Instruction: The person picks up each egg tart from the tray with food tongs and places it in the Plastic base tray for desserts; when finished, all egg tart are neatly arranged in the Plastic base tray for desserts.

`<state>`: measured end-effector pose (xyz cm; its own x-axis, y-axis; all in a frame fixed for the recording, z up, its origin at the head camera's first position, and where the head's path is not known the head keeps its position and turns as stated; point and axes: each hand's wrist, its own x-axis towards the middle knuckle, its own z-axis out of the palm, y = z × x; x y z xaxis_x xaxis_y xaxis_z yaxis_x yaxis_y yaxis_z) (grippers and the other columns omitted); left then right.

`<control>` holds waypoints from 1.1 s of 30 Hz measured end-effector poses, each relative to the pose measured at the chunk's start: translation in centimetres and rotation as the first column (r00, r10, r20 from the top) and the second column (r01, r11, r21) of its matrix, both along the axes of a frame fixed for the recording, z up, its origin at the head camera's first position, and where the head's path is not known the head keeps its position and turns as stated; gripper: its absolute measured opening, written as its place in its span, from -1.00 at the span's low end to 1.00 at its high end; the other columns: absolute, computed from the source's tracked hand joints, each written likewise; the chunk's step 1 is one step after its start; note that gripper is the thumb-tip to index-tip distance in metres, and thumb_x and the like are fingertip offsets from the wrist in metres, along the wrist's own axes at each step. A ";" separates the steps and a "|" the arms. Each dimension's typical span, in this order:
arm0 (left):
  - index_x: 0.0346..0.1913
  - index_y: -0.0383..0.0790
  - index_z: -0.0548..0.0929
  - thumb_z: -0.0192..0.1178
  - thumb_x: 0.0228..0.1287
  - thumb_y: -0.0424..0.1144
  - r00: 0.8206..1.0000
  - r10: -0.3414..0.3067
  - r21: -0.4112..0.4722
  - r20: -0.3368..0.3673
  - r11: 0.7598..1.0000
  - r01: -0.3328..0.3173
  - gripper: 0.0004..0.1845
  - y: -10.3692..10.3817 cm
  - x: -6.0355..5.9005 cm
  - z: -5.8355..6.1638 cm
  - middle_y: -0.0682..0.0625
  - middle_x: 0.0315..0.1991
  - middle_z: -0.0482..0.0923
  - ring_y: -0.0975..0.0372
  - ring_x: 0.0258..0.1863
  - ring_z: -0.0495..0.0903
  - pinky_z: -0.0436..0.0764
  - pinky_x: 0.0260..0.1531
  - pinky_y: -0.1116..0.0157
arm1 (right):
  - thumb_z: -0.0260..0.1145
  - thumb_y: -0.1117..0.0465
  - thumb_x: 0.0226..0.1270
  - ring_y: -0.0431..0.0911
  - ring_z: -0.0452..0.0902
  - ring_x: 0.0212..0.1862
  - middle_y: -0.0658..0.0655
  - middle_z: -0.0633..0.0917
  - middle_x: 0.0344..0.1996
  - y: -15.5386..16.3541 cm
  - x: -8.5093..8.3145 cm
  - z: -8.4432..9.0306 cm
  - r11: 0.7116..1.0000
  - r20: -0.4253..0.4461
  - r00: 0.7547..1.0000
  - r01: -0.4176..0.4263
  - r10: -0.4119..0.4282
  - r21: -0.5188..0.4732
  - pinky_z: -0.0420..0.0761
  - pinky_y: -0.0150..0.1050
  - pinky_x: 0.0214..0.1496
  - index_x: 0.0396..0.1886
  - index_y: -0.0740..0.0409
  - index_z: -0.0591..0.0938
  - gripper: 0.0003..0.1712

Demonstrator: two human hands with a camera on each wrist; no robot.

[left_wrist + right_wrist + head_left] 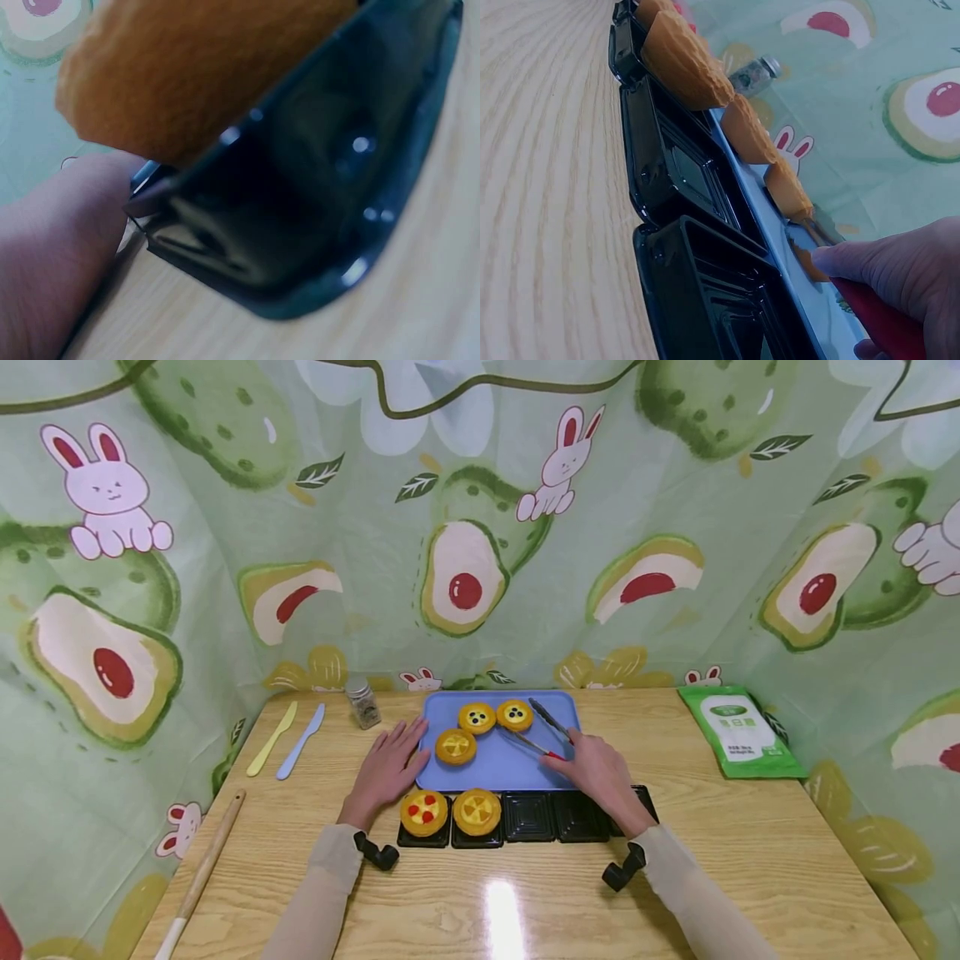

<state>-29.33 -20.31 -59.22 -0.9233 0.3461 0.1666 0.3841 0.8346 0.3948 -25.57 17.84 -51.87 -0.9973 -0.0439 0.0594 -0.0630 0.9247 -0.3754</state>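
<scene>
My right hand (602, 770) grips a pair of tongs (553, 721) by the red handle (877, 319). Their two arms are spread, with the tips on either side of a blueberry-topped tart (515, 716) on a blue tray (517, 770). Beside that tart lie a second blueberry tart (477, 718) and a tart with yellow wedges (455, 747). My left hand (387, 767) lies with straight fingers at the tray's left edge. Nearest its wrist, a tart with red pieces (424, 812) sits in a black plastic compartment, next to another yellow-wedge tart (477, 812).
More black compartments (528, 817) run rightward along the tray's front. A shaker jar (363, 703), a yellow knife (272, 739) and a blue knife (301, 742) lie to the left, with a long wooden-handled tool (210, 857) nearer. A green-white packet (741, 732) lies back right.
</scene>
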 end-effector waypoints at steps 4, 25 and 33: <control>0.70 0.13 0.07 -0.18 0.64 0.25 1.000 -0.002 -0.001 0.001 1.000 0.002 -0.29 0.1 0.0 0.1 0.19 0.68 -0.01 0.02 0.68 -0.03 -0.09 0.61 -0.11 | 0.48 -0.36 0.22 -0.06 0.34 -0.60 0.02 0.29 -0.61 -0.1 -0.1 0.1 1.000 0.011 1.000 -0.004 0.004 0.007 0.20 -0.24 -0.59 -0.24 0.18 0.56 -0.32; 0.70 0.07 0.12 -0.15 0.65 0.22 1.000 -0.002 0.002 -0.005 1.000 0.002 -0.29 0.2 0.4 0.3 0.12 0.68 0.04 -0.01 0.67 0.00 -0.07 0.61 -0.14 | 0.47 -0.31 0.28 -0.09 0.30 -0.62 0.00 0.29 -0.63 0.1 -0.3 -0.3 0.999 -0.001 0.999 -0.049 0.049 0.006 0.15 -0.26 -0.60 -0.24 0.16 0.56 -0.38; 0.69 0.06 0.13 -0.15 0.64 0.23 1.000 -0.004 0.009 -0.017 1.000 0.004 -0.29 0.2 0.3 0.4 0.11 0.67 0.07 -0.01 0.67 0.01 -0.07 0.60 -0.14 | 0.46 -0.31 0.29 -0.09 0.31 -0.63 0.01 0.30 -0.63 0.4 -0.2 0.0 0.999 -0.008 0.999 -0.051 0.051 0.000 0.15 -0.26 -0.61 -0.08 0.16 0.60 -0.37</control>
<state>-29.05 -20.14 -58.86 -0.9190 0.3478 0.1858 0.3940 0.8295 0.3958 -25.75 18.27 -51.84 -0.9932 -0.0948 0.0676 -0.1134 0.9203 -0.3745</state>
